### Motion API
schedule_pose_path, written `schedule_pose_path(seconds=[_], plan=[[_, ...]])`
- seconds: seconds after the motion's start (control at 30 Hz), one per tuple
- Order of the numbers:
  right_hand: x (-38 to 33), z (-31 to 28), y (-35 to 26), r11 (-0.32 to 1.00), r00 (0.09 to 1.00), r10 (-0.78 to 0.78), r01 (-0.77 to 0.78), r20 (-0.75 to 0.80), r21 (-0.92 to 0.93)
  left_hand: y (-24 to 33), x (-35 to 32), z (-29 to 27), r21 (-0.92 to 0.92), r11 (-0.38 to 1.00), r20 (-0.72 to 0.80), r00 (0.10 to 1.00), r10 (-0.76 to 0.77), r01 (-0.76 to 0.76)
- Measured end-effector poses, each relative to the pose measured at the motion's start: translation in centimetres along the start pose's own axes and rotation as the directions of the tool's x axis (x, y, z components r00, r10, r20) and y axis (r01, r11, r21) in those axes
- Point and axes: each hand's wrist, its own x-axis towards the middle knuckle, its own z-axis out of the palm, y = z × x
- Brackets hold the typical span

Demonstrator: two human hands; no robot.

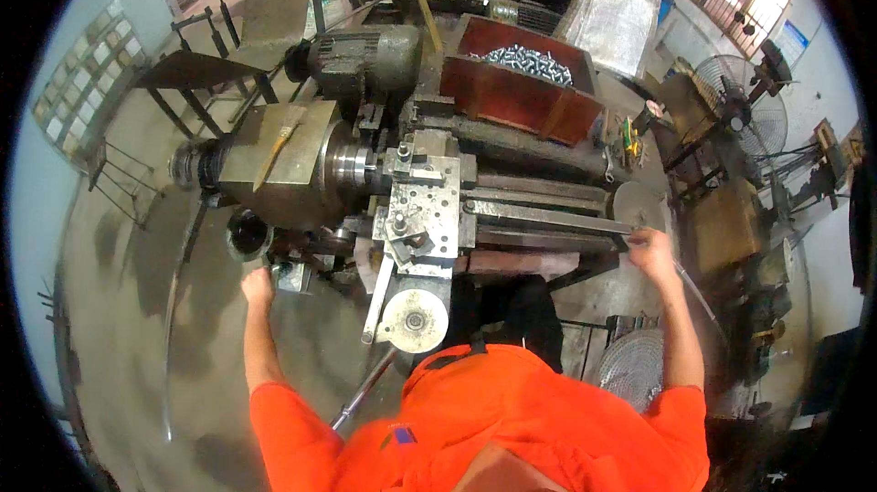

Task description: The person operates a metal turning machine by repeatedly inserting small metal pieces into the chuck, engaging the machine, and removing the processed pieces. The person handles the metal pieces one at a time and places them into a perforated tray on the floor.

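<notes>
A small metal lathe (pixel 429 204) stands in front of me, with a drilled tool plate on its carriage. My right hand (pixel 650 253) is closed around the far right end of a long flat metal lever (pixel 548 216), which reaches right from the carriage. My left hand (pixel 258 285) is low at the left, closed just below a dark round cup-like part (pixel 248 234) under the headstock. What its fingers hold is hidden. The shiny chuck (pixel 352 166) sits between the headstock and the tool plate. A pale handwheel (pixel 415 320) is nearest my body.
A reddish-brown box (pixel 521 108) of small metal parts stands behind the bed. A brush (pixel 279 149) lies on the headstock, and a motor (pixel 365 58) sits behind it. At my right are a round basket of metal parts (pixel 632 369) and a fan (pixel 744 108).
</notes>
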Motion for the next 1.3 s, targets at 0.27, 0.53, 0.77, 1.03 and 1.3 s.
schedule_pose_path(seconds=[0.27, 0.53, 0.77, 1.03, 1.3], plan=[[-2.3, -1.8, 17.4, 0.786, 0.876, 0.463, -0.478, -0.138, -0.394, -2.1, -5.5, 2.6, -0.306, 0.933, 0.109, 0.981, -0.162, 0.188], [-6.1, -0.3, 23.8, 0.578, 0.725, 0.662, -0.656, -0.191, -0.486, 3.6, -15.9, -8.0, -0.604, 0.792, 0.452, 0.857, 0.246, 0.091], [-12.5, 2.0, 22.8, 0.613, 0.786, 0.576, -0.596, -0.224, -0.518, 13.5, -23.4, -15.1, -0.850, 0.523, 0.390, 0.735, 0.555, 0.056], [-14.3, 3.6, 17.0, 0.638, 0.715, 0.656, -0.697, -0.243, -0.326, 16.8, -24.0, -10.8, -0.617, 0.767, 0.264, 0.873, 0.411, -0.175], [-14.2, 4.1, 16.8, 0.645, 0.736, 0.607, -0.676, -0.298, -0.356, 17.1, -24.0, -11.0, -0.562, 0.793, 0.210, 0.886, 0.414, -0.237]])
